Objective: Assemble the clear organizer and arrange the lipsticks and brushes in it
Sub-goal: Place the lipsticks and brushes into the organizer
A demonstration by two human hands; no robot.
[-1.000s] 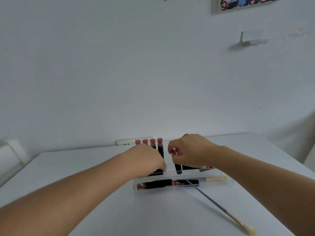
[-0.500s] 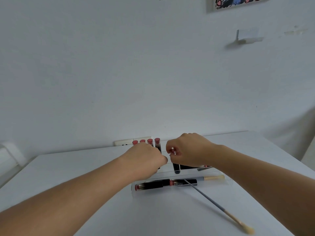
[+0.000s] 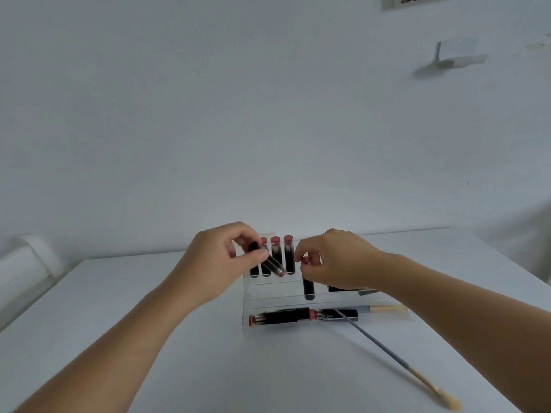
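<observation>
While the clear organizer (image 3: 298,296) stands on the white table (image 3: 208,368), a tilted lipstick (image 3: 269,260) is pinched by the left hand (image 3: 220,263) above its back row — beside three upright lipsticks (image 3: 281,254). Another upright lipstick (image 3: 308,286) in its middle row is pinched at the top by the right hand (image 3: 334,260). A long brush (image 3: 396,360) leans out of its front tray.
</observation>
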